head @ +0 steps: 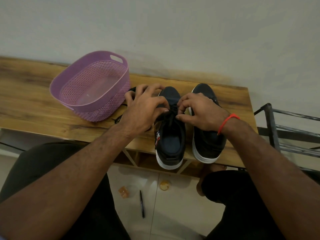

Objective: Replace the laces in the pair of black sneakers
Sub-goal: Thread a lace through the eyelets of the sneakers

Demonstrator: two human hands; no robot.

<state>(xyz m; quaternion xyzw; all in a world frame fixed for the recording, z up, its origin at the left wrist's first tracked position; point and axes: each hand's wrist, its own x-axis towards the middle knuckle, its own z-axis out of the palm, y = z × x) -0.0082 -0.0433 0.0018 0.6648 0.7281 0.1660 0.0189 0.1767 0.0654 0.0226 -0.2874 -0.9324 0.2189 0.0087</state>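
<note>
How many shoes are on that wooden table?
2: one black white-soled sneaker under both hands at the table's front edge, the other black sneaker beside it on the right. None seems hidden.

Both hands, left (pixel 144 108) and right (pixel 199 111), forward, fingers curled and pinching, forearms outstretched.

Both forearms bare – no sleeves in view. left hand (pixel 143 108) has no rings, no watch, nails cut short. right hand (pixel 199 112) likewise plain, except for a thin red-orange thread band (pixel 228 121) round the wrist, loose end hanging below. Legs in dark, near-black trousers (pixel 57 170) – plain fabric, no markings. One bare foot (pixel 210 172) visible under the table edge
</note>
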